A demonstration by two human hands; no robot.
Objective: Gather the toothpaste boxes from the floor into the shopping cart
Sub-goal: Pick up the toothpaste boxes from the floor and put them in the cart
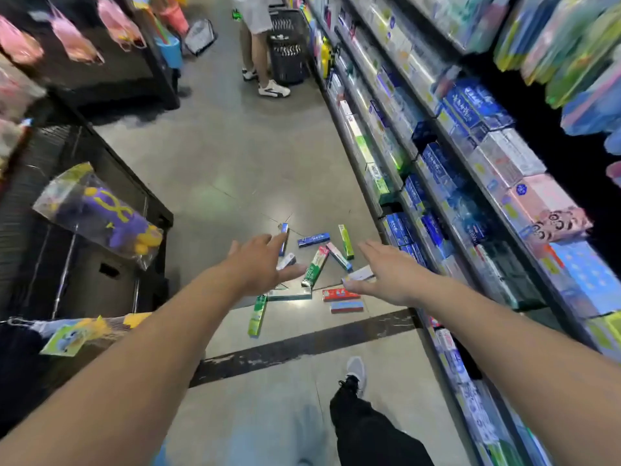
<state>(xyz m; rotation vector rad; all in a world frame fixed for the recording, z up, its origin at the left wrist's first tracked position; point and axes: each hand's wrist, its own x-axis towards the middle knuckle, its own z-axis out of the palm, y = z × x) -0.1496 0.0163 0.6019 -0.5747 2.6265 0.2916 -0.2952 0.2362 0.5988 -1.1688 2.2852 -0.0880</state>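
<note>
hands: left hand (260,264) and right hand (391,274) spread wide, empty | toothpaste boxes (314,267) scattered mid-frame on floor (235,169) | risk: overlapping boxes may slip in a hasty grab

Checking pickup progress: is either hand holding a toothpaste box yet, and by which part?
Nothing is held. The left hand and right hand reach open above the toothpaste boxes on the floor.

The toothpaste boxes (316,264) are spread on the floor (228,169) in the middle of the aisle, just beside the shelves (470,183) on the right. A basket (289,52) and a person's legs (258,58) are seen far behind them, and a bin (100,230) is placed to the left.
</note>
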